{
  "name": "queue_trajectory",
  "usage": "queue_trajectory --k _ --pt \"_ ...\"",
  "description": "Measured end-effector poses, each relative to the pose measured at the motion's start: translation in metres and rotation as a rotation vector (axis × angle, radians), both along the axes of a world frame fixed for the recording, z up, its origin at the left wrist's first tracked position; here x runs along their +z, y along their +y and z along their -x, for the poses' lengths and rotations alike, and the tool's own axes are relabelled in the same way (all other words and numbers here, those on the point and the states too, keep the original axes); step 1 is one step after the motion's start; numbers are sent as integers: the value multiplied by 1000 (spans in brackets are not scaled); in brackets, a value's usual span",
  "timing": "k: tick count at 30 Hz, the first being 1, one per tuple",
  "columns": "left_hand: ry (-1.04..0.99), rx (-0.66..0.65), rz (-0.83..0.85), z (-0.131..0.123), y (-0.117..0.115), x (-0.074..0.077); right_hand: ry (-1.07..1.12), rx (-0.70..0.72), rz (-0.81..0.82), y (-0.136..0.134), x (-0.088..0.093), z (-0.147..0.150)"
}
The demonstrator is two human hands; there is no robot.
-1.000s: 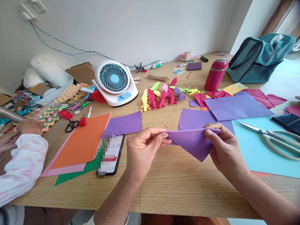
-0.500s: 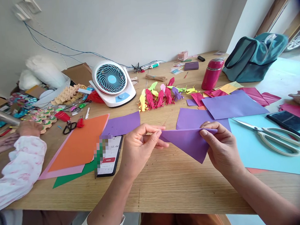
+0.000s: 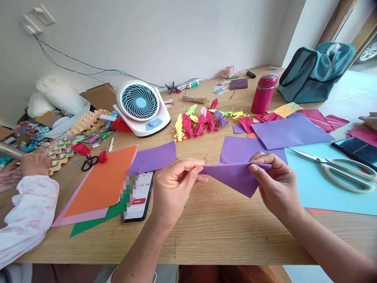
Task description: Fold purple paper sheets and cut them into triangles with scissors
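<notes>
A folded sheet of purple paper (image 3: 236, 177) is stretched between my two hands above the wooden table, its straight fold on top and a point hanging down. My left hand (image 3: 177, 183) pinches the left corner between thumb and fingers. At the other end of the fold, my right hand (image 3: 274, 179) grips the paper with the thumb in front. Behind it lie a purple sheet (image 3: 244, 148) and another purple sheet (image 3: 295, 131). Several folded paper flowers (image 3: 200, 122) in red, yellow, green and purple form a cluster farther back.
White-handled scissors (image 3: 347, 173) rest on light blue paper (image 3: 317, 194) at right. Orange paper (image 3: 100, 181) and a phone (image 3: 139, 197) lie left. A fan (image 3: 144, 106), a pink bottle (image 3: 264, 93) and a teal bag (image 3: 312, 75) stand behind. Another person's sleeve (image 3: 30, 217) reaches in from the left.
The purple paper's hanging point has risen slightly and tipped away. Both hands keep their pinch, and the right hand has shifted a little left. The view has turned slightly.
</notes>
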State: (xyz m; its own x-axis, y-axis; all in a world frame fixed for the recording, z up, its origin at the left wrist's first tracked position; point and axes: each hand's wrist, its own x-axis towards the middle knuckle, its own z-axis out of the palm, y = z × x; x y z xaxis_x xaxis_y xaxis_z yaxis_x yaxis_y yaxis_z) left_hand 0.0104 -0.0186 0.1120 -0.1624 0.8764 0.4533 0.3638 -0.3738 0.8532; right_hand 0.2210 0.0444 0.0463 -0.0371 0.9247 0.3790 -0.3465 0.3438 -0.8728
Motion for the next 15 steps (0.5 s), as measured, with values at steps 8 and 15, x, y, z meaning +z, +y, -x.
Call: queue_trajectory --k 8,15 --pt "208 14 -58 -3 1 4 -44 -35 -76 -1 2 -1" --pt "297 33 -85 -4 1 4 -88 -54 -115 -3 4 0"
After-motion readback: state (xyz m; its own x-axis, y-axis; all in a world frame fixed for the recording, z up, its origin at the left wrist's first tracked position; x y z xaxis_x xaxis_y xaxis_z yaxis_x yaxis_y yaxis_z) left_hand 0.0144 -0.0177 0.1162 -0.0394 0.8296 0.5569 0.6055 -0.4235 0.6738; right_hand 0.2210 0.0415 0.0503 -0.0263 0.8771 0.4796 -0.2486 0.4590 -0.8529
